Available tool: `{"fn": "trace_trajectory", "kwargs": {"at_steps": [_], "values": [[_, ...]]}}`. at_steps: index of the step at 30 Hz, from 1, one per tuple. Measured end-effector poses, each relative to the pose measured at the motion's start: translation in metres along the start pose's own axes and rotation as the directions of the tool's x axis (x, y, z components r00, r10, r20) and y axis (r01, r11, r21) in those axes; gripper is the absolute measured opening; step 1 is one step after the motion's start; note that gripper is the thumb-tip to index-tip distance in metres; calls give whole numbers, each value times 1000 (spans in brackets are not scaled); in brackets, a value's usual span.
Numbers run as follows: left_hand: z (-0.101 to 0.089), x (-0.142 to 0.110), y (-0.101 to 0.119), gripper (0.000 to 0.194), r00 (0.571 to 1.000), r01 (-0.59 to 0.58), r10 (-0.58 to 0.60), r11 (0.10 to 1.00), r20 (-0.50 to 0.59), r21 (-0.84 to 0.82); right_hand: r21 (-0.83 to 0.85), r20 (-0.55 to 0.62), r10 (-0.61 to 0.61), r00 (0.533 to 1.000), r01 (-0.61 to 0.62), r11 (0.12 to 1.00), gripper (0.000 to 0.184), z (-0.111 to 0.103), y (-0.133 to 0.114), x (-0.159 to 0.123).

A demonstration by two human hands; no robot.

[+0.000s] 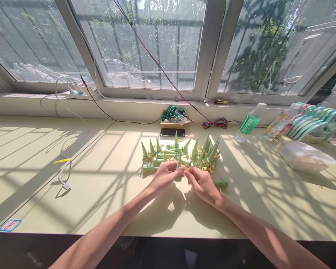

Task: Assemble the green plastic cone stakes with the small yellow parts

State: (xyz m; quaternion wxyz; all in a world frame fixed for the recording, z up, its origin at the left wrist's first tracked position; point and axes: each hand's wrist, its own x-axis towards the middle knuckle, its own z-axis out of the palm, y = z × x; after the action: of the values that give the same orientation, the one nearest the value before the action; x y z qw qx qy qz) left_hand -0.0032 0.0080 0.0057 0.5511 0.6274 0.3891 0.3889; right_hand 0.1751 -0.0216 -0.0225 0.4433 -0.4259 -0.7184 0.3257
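My left hand (pixel 167 174) is closed around a green plastic watering spike (pixel 179 160), which stands roughly upright with its tip pointing up. Right beside it, the fingertips of my right hand (pixel 201 181) pinch a small yellow piece (pixel 185 170) against the spike's side; most of that piece is hidden by the fingers. Behind both hands is a cluster of similar spikes (pixel 194 148), some upright and some lying down, with small yellow parts among them. Another green spike (pixel 221 183) lies partly hidden beyond my right wrist.
A dark phone (pixel 172 132) lies behind the spikes, near a small box (pixel 172 125) of green items. To the right are a green-labelled bottle (pixel 249 125), a white bag (pixel 302 156) and pastel hangers (pixel 310 121). A white cable (pixel 64 179) trails across the left.
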Motion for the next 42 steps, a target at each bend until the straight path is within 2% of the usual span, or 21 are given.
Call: {"fn": "trace_trajectory", "kwargs": {"at_steps": [8, 19, 25, 31, 42], "values": [[-1, 2, -3, 38, 1000, -27, 27, 999, -4, -28, 4, 31, -39, 999, 39, 999, 19, -1, -1, -1], [-1, 1, 0, 41, 1000, -13, 12, 1000, -14, -24, -19, 18, -33, 999, 33, 999, 21, 0, -1, -1], [-1, 1, 0, 45, 999, -41, 41, 999, -25, 9, -28, 19, -38, 999, 38, 999, 22, -1, -1, 0], [-1, 0, 0, 40, 999, -36, 36, 999, -9, 12, -32, 19, -39, 999, 40, 999, 30, -2, -1, 0], [-1, 1, -1, 45, 998, -54, 55, 998, -23, 36, -7, 30, -52, 998, 52, 999, 19, 0, 0, -1]]}}
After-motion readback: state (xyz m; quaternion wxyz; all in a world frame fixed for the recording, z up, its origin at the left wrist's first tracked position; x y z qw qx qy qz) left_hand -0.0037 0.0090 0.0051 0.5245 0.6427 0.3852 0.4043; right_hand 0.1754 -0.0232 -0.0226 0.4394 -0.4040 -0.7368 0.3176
